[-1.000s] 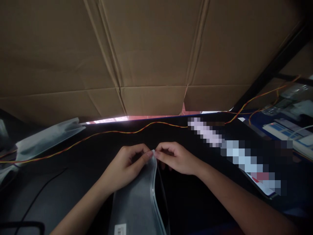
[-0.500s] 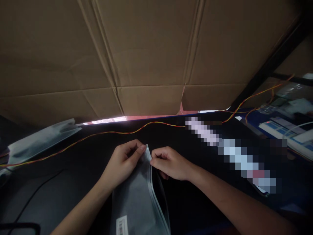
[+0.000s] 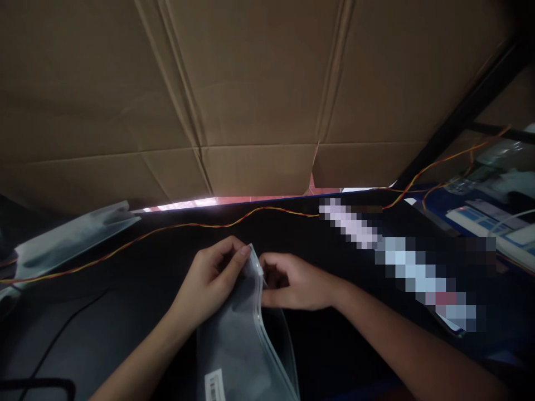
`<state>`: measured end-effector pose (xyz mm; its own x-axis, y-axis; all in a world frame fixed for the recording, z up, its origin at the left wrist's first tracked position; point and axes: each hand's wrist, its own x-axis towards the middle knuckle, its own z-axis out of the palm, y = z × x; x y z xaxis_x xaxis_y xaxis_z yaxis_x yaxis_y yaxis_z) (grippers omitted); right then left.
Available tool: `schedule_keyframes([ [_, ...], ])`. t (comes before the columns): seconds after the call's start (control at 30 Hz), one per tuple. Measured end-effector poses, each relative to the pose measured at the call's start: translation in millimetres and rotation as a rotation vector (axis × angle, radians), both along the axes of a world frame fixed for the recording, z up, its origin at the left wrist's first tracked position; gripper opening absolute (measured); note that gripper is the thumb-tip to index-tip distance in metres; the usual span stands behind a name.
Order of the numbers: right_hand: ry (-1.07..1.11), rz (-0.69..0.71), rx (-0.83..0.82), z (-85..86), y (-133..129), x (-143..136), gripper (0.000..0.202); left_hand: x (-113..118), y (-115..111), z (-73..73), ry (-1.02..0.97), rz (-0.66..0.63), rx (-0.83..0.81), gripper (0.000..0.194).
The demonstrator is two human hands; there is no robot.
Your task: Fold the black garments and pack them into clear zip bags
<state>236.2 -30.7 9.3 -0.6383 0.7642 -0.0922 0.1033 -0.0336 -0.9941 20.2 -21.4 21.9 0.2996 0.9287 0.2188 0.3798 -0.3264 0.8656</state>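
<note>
A translucent grey zip bag (image 3: 234, 340) with a white barcode label (image 3: 214, 384) stands before me, its zip edge turned to the right. The bag's mouth gapes along its lower right side. My left hand (image 3: 217, 273) pinches the top corner between thumb and curled fingers. Close by the white zip slider (image 3: 259, 272), my right hand (image 3: 296, 281) is bent round the zip edge. Its fingertips are partly hidden behind the plastic, and its thumb sits lower than its forefinger.
Behind the black table (image 3: 137, 262) rises a cardboard sheet (image 3: 254, 83). A red-yellow twisted wire (image 3: 179, 225) crosses the back. Another plastic bag (image 3: 75, 236) lies at left, above a black cable (image 3: 62, 326). A pixelated item (image 3: 413, 273) and white-blue packs (image 3: 480, 223) are at right.
My right hand has loosened its tight pinch at the zip edge, with thumb and forefinger now farther apart. The slider has come into view. My left hand keeps its hold on the corner.
</note>
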Motion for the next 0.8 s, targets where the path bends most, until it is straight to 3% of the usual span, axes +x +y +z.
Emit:
schedule_keyframes([
  [0.1, 0.054, -0.062, -0.064, 0.7, 3.4, 2.9, 0.03, -3.1, 1.9, 0.5, 0.036, 0.022, 0.019, 0.039],
  [0.2, 0.042, -0.193, 0.062, 0.0, -0.9, -4.1, 0.029, -3.6, 1.2, -0.3, 0.099, 0.035, 0.046, 0.041],
  [0.3, 0.001, -0.227, 0.116, 1.1, -8.6, -12.3, 0.034, -4.8, 1.5, -3.0, 0.134, 0.065, 0.064, 0.042],
  [0.4, -0.124, -0.121, 0.076, 5.6, -16.7, -13.1, 0.033, -15.1, 12.5, -6.4, 0.17, 0.15, 0.098, 0.043],
  [0.57, -0.321, 0.28, -0.146, 14.7, -26.5, -7.5, 0.023, -41.9, 40.9, -0.4, 0.301, 0.258, 0.156, 0.043],
  [0.63, -0.342, 0.309, -0.157, 15.2, -24.6, -5.6, 0.028, -44.7, 36.1, 5.6, 0.382, 0.262, 0.19, 0.039],
  [0.7, -0.4, 0.2, 0.004, 13.0, -18.6, -3.1, 0.039, -41.2, 14.2, 7.3, 0.542, 0.296, 0.262, 0.05],
  [0.8, -0.543, -0.122, 0.472, 6.1, -7.1, 2.4, 0.042, -32.2, -40.7, -8.9, 0.849, 0.306, 0.363, 0.074],
])
